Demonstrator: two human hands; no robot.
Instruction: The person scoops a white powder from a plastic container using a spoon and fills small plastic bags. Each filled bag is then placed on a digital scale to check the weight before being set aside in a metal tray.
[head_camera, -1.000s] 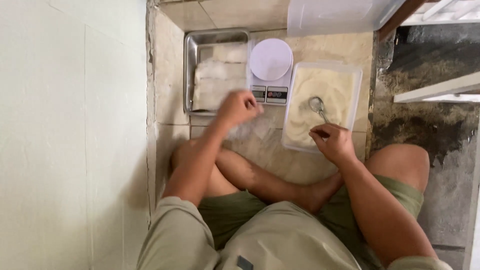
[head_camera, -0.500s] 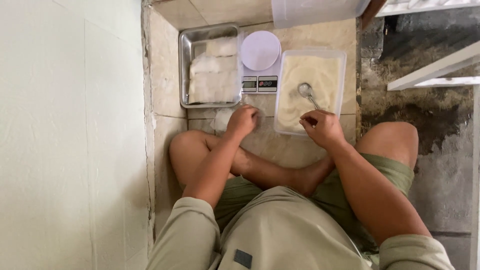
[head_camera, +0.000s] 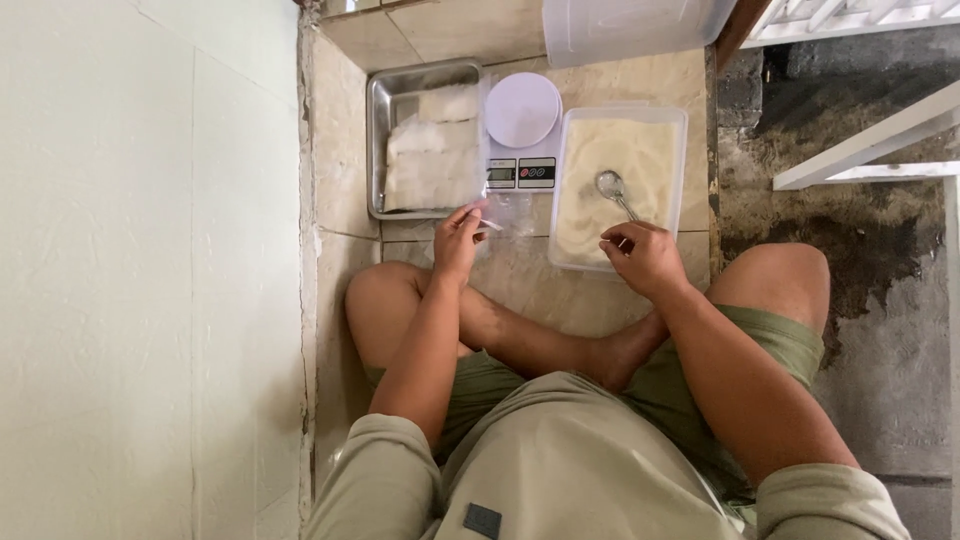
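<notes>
spoon (head_camera: 612, 186) handle pinched by right hand (head_camera: 645, 258); left hand (head_camera: 458, 240) grips plastic bag (head_camera: 505, 215).

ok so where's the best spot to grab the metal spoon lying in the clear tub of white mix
Grip the metal spoon by its thin handle end, coming from the near side of the clear plastic tub. Its bowl lies in the white mix, and the handle slants back toward the right hand, which is already at its tip.
</notes>
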